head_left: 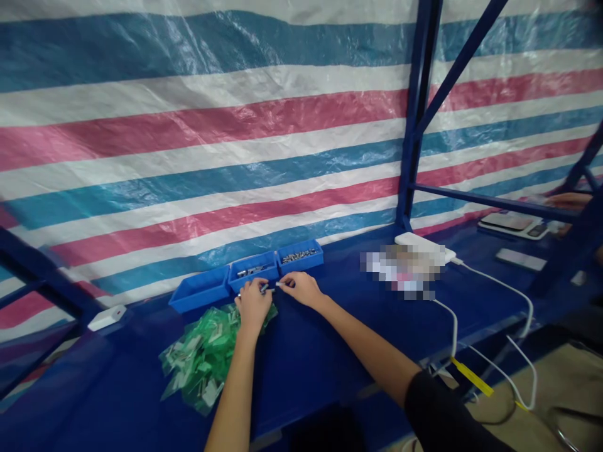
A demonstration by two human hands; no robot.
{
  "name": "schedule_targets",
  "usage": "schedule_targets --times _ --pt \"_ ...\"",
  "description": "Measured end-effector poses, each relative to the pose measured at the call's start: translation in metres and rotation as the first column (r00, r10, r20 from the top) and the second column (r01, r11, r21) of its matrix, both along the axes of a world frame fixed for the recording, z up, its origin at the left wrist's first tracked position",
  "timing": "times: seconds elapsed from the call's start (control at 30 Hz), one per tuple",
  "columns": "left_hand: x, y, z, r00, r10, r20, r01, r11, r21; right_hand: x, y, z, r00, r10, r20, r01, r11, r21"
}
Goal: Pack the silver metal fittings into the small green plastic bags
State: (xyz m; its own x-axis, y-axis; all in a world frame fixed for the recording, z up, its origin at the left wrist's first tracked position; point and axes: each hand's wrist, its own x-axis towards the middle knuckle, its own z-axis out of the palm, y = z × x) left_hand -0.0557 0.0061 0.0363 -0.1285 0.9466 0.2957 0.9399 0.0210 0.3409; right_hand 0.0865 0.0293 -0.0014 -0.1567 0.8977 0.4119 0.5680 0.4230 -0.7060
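Note:
My left hand [254, 304] is closed on small dark and silvery metal parts [264, 289] that stick out at its fingertips, in front of the middle blue bin [253, 267]. Just to its right, my right hand [301, 289] pinches a small whitish piece [279, 284]. The two sets of fingertips are close together; the exact kind of these parts is too small to make out. Beside my left wrist lies a heap of green-tinted clear plastic bags [207, 351] with pale pieces inside.
The right blue bin [300, 254] contains many small metal parts; a left blue bin [200, 289] adjoins the row. A white box [110, 317] sits far left. White cables [499, 282] run from a white device [419, 242]. Blue frame posts [414, 125] rise behind. Another person's hand [568, 201] shows far right.

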Motion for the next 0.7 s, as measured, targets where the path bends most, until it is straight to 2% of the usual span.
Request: schedule_targets --times 0.07,0.13,0.27,0.37,0.43,0.6,0.7 --pt "0.002 0.002 0.001 0.995 0.01 0.095 -0.013 0.999 0.036 -0.001 0.0 0.003 0.989 0.032 -0.146 -0.033 0.999 -0.008" --pt "0.004 0.004 0.003 0.988 -0.002 0.153 -0.006 0.999 0.048 -0.004 -0.001 0.006 0.964 0.088 -0.251 -0.081 0.996 0.038" --pt "0.004 0.008 0.002 0.951 -0.127 0.282 0.099 0.989 0.115 -0.012 -0.005 0.014 0.898 0.159 -0.41 -0.125 0.986 0.108" --pt "0.006 0.012 -0.002 0.876 -0.212 0.434 0.152 0.974 0.169 -0.014 -0.008 0.021 0.841 0.144 -0.521 -0.128 0.99 0.067" --pt "0.007 0.014 -0.006 0.834 -0.231 0.502 0.174 0.972 0.159 -0.013 -0.009 0.023 0.826 0.133 -0.548 -0.132 0.99 0.041" --pt "0.013 0.016 -0.015 0.749 -0.277 0.602 0.281 0.955 0.089 -0.011 -0.009 0.022 0.886 0.091 -0.455 -0.07 0.996 0.063" --pt "0.014 0.015 -0.015 0.717 -0.288 0.635 0.295 0.951 0.097 -0.011 -0.005 0.018 0.848 0.074 -0.525 -0.081 0.997 0.011"
